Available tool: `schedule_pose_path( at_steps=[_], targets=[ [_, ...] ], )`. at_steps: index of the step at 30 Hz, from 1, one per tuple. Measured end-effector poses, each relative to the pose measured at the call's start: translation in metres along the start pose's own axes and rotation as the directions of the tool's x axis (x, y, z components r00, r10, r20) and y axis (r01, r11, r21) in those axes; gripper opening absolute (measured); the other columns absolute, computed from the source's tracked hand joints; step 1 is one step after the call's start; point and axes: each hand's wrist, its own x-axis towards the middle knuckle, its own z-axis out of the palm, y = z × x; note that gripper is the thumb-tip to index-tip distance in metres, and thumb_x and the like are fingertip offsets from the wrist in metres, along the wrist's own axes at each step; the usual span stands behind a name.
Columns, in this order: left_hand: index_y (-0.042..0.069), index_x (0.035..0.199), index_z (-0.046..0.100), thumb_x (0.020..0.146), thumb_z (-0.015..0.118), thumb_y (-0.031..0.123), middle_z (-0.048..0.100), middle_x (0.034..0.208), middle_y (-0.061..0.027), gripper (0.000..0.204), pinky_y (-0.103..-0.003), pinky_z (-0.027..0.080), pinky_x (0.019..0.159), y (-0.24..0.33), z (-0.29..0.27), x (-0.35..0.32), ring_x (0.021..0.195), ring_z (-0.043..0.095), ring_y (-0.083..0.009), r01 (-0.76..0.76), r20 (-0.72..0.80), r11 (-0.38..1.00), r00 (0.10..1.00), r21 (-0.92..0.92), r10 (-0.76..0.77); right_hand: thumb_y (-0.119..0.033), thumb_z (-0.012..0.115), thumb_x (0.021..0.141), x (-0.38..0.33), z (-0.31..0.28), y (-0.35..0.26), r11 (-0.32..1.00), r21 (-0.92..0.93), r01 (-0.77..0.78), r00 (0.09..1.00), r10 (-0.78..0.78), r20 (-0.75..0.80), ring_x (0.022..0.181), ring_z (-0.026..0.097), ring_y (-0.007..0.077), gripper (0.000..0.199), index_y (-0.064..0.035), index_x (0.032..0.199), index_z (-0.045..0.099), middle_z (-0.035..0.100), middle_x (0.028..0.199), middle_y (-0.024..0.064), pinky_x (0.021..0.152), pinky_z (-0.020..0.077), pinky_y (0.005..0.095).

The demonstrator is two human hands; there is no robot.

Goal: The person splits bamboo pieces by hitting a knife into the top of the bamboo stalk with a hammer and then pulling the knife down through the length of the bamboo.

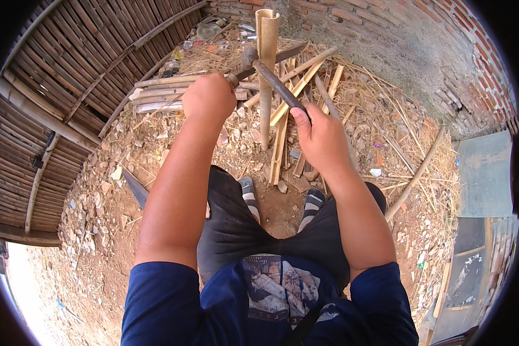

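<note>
An upright bamboo pole (265,98), split open along its top, stands in front of me. My left hand (209,99) is closed around the handle of a machete (290,52), whose dark blade crosses the pole and sticks out on its right. Whether the blade sits in the bamboo or lies behind it I cannot tell. My right hand (323,135) grips a hammer (278,87) by its dark handle. The rounded hammer head is just left of the pole, by the blade near my left hand; contact is unclear.
Split bamboo strips (279,151) lie beyond my feet, with several poles (164,92) stacked at left. Another blade (136,188) rests beside my left forearm. A bamboo-slat wall (86,75) bounds the left, a brick wall (386,40) the far right. Rubble and straw cover the ground.
</note>
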Motion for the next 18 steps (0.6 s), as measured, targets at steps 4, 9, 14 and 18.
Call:
schedule_pose_path(
  at_steps=[4,9,14,18],
  targets=[
    [0.007,0.107,0.074,0.093,0.072,0.042,0.076,0.101,-0.0163,0.037,-0.048,0.058,0.083,-0.005,0.003,0.0,0.097,0.073,-0.0363,-0.02,0.033,1.0,0.999,0.01,0.02,-0.037,0.058,0.106,0.016,-0.028,-0.024,0.984,0.178,-0.003,0.995,0.021,-0.1,0.056,0.065,0.0336,0.035,-0.0035,0.1,0.067,0.062,0.065,0.0162,0.053,0.0467,0.0419],
    [0.007,0.107,0.074,0.093,0.072,0.043,0.076,0.1,-0.0168,0.038,-0.048,0.058,0.082,-0.006,0.005,0.002,0.097,0.073,-0.0364,-0.016,0.015,1.0,1.0,-0.001,0.016,-0.037,0.057,0.106,0.011,-0.02,-0.027,0.983,0.18,0.036,0.985,-0.005,-0.172,0.058,0.064,0.0366,0.035,-0.0031,0.102,0.063,0.062,0.067,0.0175,0.055,0.0469,0.0451],
    [0.008,0.106,0.074,0.091,0.073,0.043,0.076,0.1,-0.0165,0.038,-0.048,0.058,0.081,-0.008,0.011,0.006,0.096,0.073,-0.0363,-0.019,0.004,1.0,1.0,-0.014,0.019,-0.038,0.056,0.107,0.003,0.011,0.001,0.983,0.091,-0.161,0.984,0.153,0.089,0.061,0.064,0.0408,0.038,-0.0027,0.094,0.063,0.062,0.066,0.0198,0.057,0.0465,0.0491],
    [0.006,0.104,0.076,0.086,0.076,0.039,0.076,0.102,-0.0174,0.037,-0.045,0.059,0.083,-0.012,0.007,0.002,0.097,0.074,-0.0351,-0.01,0.024,0.998,1.0,-0.055,0.011,-0.041,0.056,0.107,0.003,-0.009,-0.001,0.95,0.282,-0.135,0.99,0.139,0.008,0.054,0.059,0.0273,0.042,-0.0014,0.098,0.067,0.059,0.062,0.0133,0.054,0.0437,0.0407]
  ],
)
